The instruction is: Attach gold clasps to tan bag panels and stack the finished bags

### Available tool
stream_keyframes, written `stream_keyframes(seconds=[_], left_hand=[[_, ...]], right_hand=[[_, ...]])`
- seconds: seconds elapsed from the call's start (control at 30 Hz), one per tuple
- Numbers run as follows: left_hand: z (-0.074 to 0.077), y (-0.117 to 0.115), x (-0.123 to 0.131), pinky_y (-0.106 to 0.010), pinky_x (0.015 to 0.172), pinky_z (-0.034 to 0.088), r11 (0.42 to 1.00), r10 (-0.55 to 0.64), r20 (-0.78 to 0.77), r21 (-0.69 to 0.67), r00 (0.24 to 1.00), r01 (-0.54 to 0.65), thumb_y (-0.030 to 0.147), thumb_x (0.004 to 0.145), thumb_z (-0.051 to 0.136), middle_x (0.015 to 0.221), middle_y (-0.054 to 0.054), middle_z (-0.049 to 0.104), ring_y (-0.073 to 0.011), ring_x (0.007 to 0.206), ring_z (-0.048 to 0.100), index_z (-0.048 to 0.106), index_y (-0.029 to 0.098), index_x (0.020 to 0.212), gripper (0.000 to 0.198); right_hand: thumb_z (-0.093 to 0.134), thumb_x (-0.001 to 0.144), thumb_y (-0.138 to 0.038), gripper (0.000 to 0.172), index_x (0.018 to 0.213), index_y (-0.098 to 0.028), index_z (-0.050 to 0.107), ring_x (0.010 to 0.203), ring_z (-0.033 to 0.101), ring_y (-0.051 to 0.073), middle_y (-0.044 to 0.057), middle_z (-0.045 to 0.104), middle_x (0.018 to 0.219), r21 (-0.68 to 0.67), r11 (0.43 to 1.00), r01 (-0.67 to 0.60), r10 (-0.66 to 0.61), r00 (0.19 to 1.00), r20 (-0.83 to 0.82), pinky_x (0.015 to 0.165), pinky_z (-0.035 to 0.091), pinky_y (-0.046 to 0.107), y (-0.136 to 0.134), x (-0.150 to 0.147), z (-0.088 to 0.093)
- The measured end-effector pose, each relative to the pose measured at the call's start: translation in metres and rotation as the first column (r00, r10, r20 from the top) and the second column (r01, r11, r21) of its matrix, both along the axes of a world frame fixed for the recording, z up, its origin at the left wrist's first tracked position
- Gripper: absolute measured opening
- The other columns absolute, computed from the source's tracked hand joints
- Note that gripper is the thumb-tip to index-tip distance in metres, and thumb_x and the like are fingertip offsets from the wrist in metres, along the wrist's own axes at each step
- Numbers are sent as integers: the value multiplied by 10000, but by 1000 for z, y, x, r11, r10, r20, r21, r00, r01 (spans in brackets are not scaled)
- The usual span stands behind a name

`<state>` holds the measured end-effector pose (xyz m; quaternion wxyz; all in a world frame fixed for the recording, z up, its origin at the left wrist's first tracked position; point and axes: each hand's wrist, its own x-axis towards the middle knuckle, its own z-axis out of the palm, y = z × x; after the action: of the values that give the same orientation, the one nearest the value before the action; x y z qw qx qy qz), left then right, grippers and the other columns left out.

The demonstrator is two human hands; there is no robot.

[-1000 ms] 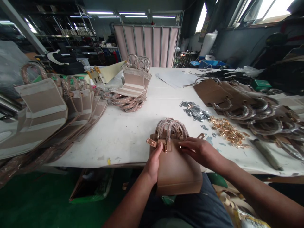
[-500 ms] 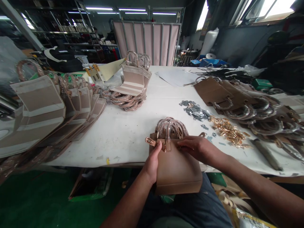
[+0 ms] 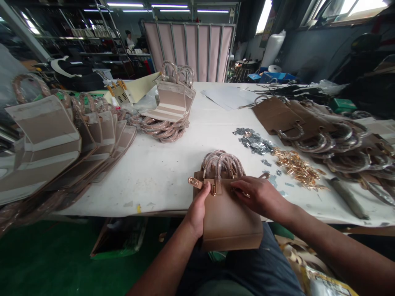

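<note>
A brown handbag (image 3: 230, 222) rests upright on my lap against the table's front edge, its plastic-wrapped handles (image 3: 220, 162) standing up. My left hand (image 3: 199, 209) grips the bag's left side, thumb on the front near the top edge. By that thumb, a strap end with a gold metal fitting (image 3: 195, 182) sticks out to the left. My right hand (image 3: 256, 192) is closed at the upper right front of the bag, with a bit of gold metal showing under its fingers. What exactly those fingers pinch is mostly hidden.
Right of the bag lie gold metal fittings (image 3: 298, 168), grey metal plates (image 3: 254, 142) and a dark rod-like tool (image 3: 348, 199). Stacked brown bags (image 3: 277, 115) fill the right side. Unfinished bag pieces (image 3: 52, 135) stand at left, another pile (image 3: 169, 102) farther back. A person (image 3: 129, 40) is in the background.
My right fingers have shifted slightly at the bag's upper right, and more gold metal shows beneath them. My left hand and the bag stay nearly still. The camera view has tilted slightly.
</note>
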<state>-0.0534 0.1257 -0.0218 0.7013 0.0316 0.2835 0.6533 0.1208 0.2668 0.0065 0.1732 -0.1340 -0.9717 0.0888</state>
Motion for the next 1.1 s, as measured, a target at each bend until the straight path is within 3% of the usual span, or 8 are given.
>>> stream_keyframes(seconds=[0.13,0.4,0.6,0.77,0.93,1.1], left_hand=[[-2,0,0,-532,1167,456,1000,21,-12,-4,1000,-22,536,963,645,1236,-138,762,-390,1303,636,608,168,1450,612],[-4,-1,0,-543,1119,501,999,36,-42,15,998,-36,529,959,657,1224,-130,767,-402,1258,665,598,192,1464,610],[-4,-3,2,-568,1120,486,998,41,-29,47,999,-39,542,944,680,1206,-144,773,-413,1245,671,629,188,1433,606],[-5,-3,2,-570,1110,492,997,50,-44,59,998,-47,541,945,681,1199,-147,775,-418,1234,675,659,180,1397,579],[-8,-2,0,-555,1105,496,998,42,-61,52,997,-39,533,945,687,1174,-143,782,-414,1245,668,683,173,1363,553],[-12,-2,-1,-541,1105,496,998,52,-58,38,997,-49,514,945,695,1157,-136,787,-405,1231,678,696,178,1346,523]], right_hand=[[605,992,-142,130,1048,-196,709,815,658,197,60,701,933,22,1000,-4,4,1000,14,689,450,279,0,-1,1],[635,980,-130,123,953,-219,715,790,673,184,27,696,865,-140,990,-13,19,999,45,682,470,259,2,-5,11],[631,1023,-258,116,1038,-242,745,817,695,183,49,725,983,-251,968,16,-19,1000,-9,733,502,271,-3,1,4],[620,1029,-279,86,1031,-242,698,836,675,188,37,704,985,-200,979,39,-31,999,39,722,472,276,-3,-1,4],[602,1025,-267,73,994,-222,651,816,650,187,33,675,930,-166,986,-2,16,996,83,711,462,283,2,-6,12],[540,1069,-305,164,997,-219,660,830,639,193,53,660,949,-172,981,-90,106,991,87,720,467,291,8,-7,12]])
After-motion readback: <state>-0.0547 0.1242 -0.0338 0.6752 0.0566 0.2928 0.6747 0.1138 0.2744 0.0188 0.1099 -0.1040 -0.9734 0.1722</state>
